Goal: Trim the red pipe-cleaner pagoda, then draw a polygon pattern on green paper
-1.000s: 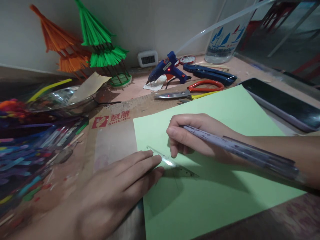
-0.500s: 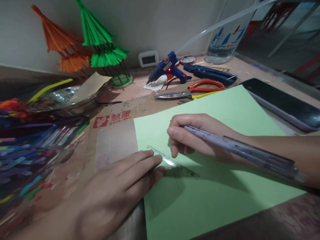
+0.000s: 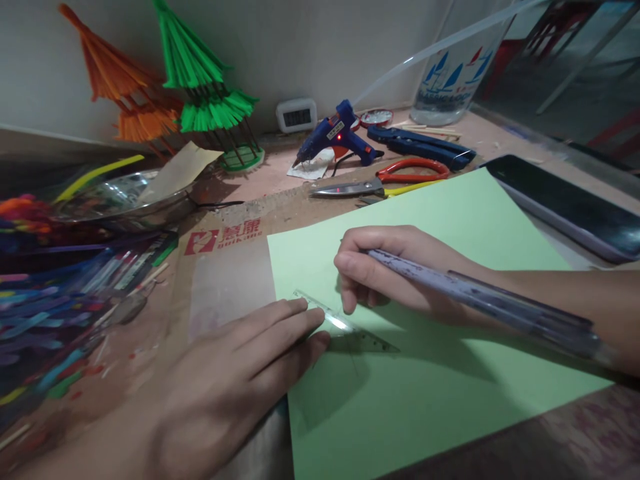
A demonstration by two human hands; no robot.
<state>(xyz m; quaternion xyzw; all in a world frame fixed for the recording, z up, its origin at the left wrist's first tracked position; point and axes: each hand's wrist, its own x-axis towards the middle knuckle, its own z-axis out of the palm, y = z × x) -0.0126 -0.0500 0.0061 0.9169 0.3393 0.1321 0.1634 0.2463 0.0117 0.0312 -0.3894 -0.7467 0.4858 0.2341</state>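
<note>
A light green paper sheet [image 3: 450, 280] lies on brown cardboard [image 3: 225, 267]. My left hand [image 3: 235, 373] lies flat, fingers stretched out, pressing a clear triangular ruler [image 3: 350, 330] onto the sheet's left part. My right hand [image 3: 385, 273] is closed on a long purple pen [image 3: 480, 303], its tip down at the ruler's edge and hidden by my fingers.
Orange-handled scissors [image 3: 385, 183], a blue glue gun [image 3: 337, 137] and a blue tool [image 3: 420, 147] lie beyond the sheet. A dark phone or tablet [image 3: 565, 207] sits at right. Left: a metal bowl [image 3: 120, 200], coloured sticks [image 3: 55, 307]. Orange [image 3: 125, 87] and green [image 3: 205, 87] stick models stand by the wall.
</note>
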